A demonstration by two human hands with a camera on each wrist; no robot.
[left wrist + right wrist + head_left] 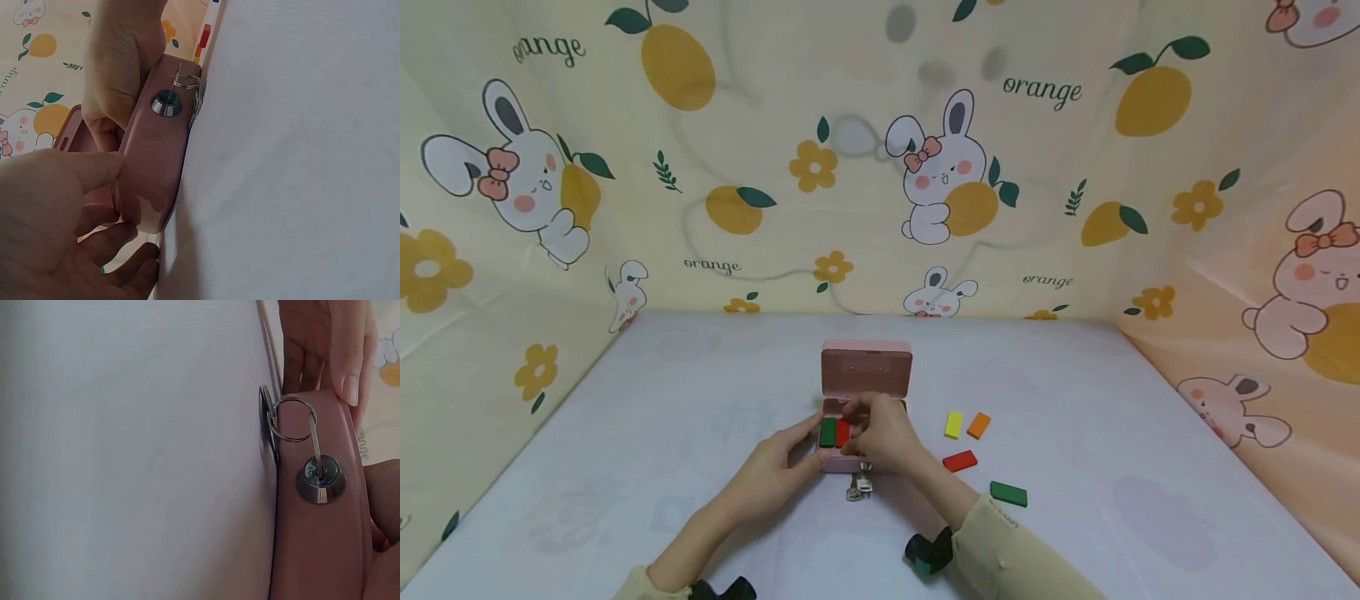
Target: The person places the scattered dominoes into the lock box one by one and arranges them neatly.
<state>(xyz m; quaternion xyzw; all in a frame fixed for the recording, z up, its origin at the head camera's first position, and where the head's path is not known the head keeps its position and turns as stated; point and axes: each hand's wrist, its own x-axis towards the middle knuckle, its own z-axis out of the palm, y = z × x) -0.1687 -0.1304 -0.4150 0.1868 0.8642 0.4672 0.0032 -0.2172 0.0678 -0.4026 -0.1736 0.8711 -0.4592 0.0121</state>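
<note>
A pink metal cash box (844, 463) stands with its lid (867, 372) raised and leaning back. My left hand (767, 475) grips its left end, thumb at the front edge and fingers along the side wall. Inside, a green block (827, 433) lies beside a red block (842, 431) at the left. My right hand (883, 435) reaches into the box, thumb and forefinger curled at the two ends of the red block. It covers the box's right part. A key on a ring (292, 419) sits in the front lock (320, 479).
To the right of the box lie loose blocks: yellow (953, 425), orange (978, 426), red (959, 461) and green (1008, 493). A white cloth (625, 467) covers the table. Printed curtains (865, 208) enclose it at the back and sides.
</note>
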